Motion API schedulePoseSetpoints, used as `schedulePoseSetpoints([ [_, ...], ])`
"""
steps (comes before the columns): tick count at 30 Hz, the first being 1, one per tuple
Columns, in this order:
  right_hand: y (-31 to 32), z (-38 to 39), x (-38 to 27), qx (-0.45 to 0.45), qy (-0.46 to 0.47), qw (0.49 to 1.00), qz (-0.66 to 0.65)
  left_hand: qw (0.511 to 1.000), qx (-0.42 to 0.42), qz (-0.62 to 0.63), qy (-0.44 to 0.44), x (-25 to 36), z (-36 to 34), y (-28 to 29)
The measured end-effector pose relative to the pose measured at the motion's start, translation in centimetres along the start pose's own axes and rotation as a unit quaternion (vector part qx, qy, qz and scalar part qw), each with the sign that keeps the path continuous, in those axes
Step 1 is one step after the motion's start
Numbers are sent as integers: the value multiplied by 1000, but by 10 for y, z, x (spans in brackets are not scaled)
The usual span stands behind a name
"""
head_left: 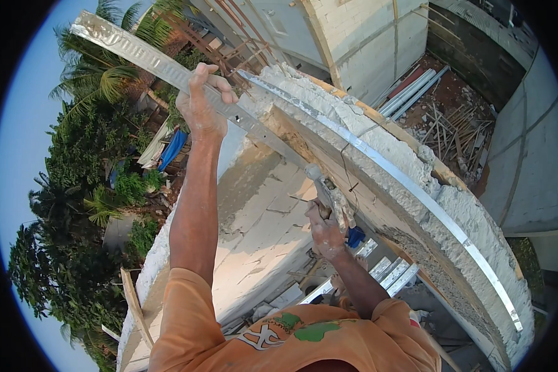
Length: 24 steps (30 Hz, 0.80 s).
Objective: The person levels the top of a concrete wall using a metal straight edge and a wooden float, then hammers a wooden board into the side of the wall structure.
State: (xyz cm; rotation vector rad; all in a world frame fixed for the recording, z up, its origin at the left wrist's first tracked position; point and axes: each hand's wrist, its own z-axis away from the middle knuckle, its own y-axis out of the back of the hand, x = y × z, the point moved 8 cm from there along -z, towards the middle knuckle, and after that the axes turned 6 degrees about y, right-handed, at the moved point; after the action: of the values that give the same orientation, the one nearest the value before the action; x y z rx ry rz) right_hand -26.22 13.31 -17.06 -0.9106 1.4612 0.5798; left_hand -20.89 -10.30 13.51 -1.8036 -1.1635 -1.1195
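Note:
My left hand (203,111) is raised, thumb up, its fingers closed around a long ribbed metal strip (139,54). The strip slants from the upper left down toward the middle of the view. Lower and to the right, my right hand (326,237) is closed on the handle of a mortar-smeared hammer (316,175). The hammer's grey head lies near the strip's lower end; whether they touch, I cannot tell. Part of the handle is hidden by my fingers. Another shiny metal strip (415,189) lies along the rough top of the curved wall (477,214).
Below me stands a light block wall (254,211). Several metal profiles (394,273) and a blue object (355,236) are beneath my right arm. A thin wire (346,162) hangs over the wall's edge. Far below lie pipes (412,93) and scrap timber (456,133); trees (62,198) stand at the left.

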Motion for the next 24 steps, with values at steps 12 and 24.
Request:
schedulePoseSetpoints([
  [12, -61, -76, -64, 98, 338, 789, 504, 1000, -15, 11, 7, -19, 4, -9],
  [24, -46, -93, -92, 94, 398, 893, 190, 1000, -1, -8, -14, -14, 10, -12],
])
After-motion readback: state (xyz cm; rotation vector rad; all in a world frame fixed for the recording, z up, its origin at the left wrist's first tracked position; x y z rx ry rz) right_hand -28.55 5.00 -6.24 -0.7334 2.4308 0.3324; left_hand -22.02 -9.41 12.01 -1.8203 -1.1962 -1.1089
